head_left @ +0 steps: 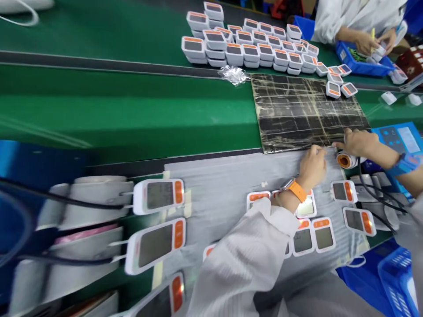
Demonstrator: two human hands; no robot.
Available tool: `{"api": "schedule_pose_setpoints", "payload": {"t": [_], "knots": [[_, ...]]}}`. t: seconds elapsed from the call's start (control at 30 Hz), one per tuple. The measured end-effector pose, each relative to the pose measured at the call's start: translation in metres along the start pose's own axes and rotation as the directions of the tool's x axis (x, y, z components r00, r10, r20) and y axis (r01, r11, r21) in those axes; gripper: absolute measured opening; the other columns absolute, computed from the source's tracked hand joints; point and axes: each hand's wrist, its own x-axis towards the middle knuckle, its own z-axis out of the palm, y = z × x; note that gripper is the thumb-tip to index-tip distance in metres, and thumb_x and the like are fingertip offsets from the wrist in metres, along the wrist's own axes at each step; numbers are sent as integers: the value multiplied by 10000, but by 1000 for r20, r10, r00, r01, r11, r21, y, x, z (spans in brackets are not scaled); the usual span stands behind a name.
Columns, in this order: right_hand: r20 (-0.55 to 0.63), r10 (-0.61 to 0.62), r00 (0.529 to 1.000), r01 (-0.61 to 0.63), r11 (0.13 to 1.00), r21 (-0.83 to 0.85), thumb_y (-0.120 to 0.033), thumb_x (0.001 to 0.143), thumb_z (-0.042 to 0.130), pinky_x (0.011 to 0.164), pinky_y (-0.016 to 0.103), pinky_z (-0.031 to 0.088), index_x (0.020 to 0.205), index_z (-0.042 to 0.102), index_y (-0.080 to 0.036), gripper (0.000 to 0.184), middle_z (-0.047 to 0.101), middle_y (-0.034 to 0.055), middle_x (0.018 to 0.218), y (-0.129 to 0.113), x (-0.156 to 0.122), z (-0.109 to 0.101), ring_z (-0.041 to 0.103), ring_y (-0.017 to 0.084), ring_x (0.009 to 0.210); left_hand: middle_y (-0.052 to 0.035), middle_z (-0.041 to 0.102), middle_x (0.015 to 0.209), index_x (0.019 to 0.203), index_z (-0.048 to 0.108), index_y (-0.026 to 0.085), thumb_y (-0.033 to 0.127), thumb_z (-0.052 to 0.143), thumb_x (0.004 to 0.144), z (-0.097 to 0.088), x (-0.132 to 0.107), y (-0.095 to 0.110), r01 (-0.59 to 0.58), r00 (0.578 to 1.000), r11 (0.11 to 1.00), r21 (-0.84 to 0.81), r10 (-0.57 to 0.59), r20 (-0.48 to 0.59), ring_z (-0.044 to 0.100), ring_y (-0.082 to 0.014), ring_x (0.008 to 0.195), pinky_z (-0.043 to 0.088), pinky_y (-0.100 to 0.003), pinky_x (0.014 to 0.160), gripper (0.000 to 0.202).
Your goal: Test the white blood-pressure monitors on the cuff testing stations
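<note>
My left hand (312,166), with an orange watch strap on the wrist, has its fingers curled over the near edge of a dark taped mat (297,105) lying on the green belt. My right hand (358,141), with a blue wristband, grips the same edge further right, fingers pressed together. A white and orange round object (343,160) lies just under the right palm. White monitors with orange buttons (309,237) sit on the grey sheet (224,193) below my left forearm.
Several stacked white monitors (244,48) stand on the far belt, beside a crumpled plastic wrap (234,74). Larger monitors with cuffs (158,196) lie at the left. Another person's hands (366,42) work over a blue bin (363,66). Blue crates (396,277) and cables (376,198) are at the right.
</note>
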Motion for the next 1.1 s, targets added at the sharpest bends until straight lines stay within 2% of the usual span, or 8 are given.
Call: {"api": "schedule_pose_setpoints", "payload": {"t": [0.1,0.2,0.3,0.4,0.57,0.67,0.83,1.1], "knots": [[-99,67,993,-69,997,-25,-730,928,460,917,591,501,1622,177,-8,1041,511,382,1409,13,-48,32,615,501,1165,-101,554,1342,1213,649,192,132,557,965,1,0,0,0,1000,1000,-16,0,-2,611,-214,1191,541,-327,996,271],[-174,-149,974,149,989,-10,-612,907,566,917,559,521,1619,80,31,1075,618,331,1276,38,-58,53,652,446,1080,-95,552,1347,1195,657,200,123,572,950,2,1,-1,-4,1000,999,-36,4,5,606,-218,1194,538,-338,991,270],[-177,-503,846,492,864,-104,-396,859,642,975,526,512,1633,157,-53,975,633,236,1310,56,-51,62,599,404,1161,-100,551,1349,1182,663,189,114,567,944,4,1,-3,-16,1000,999,-42,16,-1,602,-225,1200,529,-355,1016,267],[-194,-646,738,617,763,-195,-189,853,549,990,533,513,1623,270,-174,819,573,178,1441,62,-51,64,529,380,1271,-103,551,1347,1173,668,184,112,553,943,5,0,-4,-32,999,999,-38,31,-14,601,-227,1203,516,-364,1041,267],[-325,-543,774,506,839,-199,-120,869,451,1124,690,362,1566,379,-134,701,557,188,1483,70,-73,64,500,403,1356,-100,600,1305,1168,672,185,101,541,923,0,0,-3,-54,998,999,7,54,21,592,-233,1212,513,-376,1033,290],[-389,-508,769,499,857,-132,-180,927,435,1146,624,382,1392,591,-113,495,565,213,1467,73,-100,64,509,421,1354,-77,667,1214,1119,687,199,128,554,904,-6,-1,2,-129,985,991,45,123,118,597,-241,1202,488,-392,1037,263],[-294,-576,763,592,805,-41,-249,883,543,988,523,514,1145,737,-177,335,736,166,1200,61,-138,95,659,366,1173,-107,665,1298,1232,616,185,404,804,754,0,-15,20,-376,833,923,78,300,465,564,-315,1241,423,-445,1042,558],[-481,-510,713,583,813,3,-139,831,508,1240,615,218,779,729,-234,245,755,42,844,56,-126,140,704,247,919,-150,688,1181,1199,588,146,458,792,768,23,-30,37,-537,792,828,162,429,435,590,-339,1152,345,-438,986,569]]}}
